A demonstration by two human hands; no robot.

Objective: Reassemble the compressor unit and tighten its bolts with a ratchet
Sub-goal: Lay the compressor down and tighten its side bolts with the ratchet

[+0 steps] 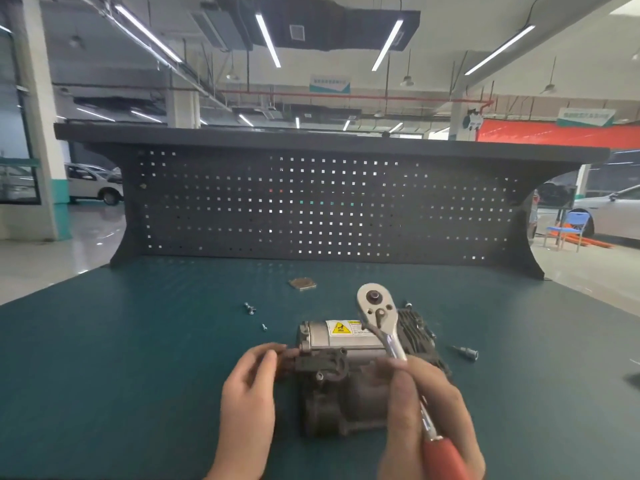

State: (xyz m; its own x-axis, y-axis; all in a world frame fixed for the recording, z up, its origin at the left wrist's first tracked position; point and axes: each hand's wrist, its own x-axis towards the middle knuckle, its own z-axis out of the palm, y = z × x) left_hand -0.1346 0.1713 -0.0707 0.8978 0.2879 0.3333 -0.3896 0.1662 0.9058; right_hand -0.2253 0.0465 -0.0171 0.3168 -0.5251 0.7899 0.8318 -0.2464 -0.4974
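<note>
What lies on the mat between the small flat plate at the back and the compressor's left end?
In the head view, loose bolts and a smaller screw lie on the green mat between the flat plate and the compressor.

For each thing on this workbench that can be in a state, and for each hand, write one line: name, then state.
Compressor unit: lying on the green bench mat, bolts not all fitted.
Ratchet: raised above the unit, no socket visible on it.
Right hand: grips the ratchet.
Left hand: fingertips at the unit's left end.
Loose bolts: on the mat.
Socket: lying right of the unit.

Car workshop: pegboard (311, 209) workbench (138, 341), parked cars (93, 185).
</note>
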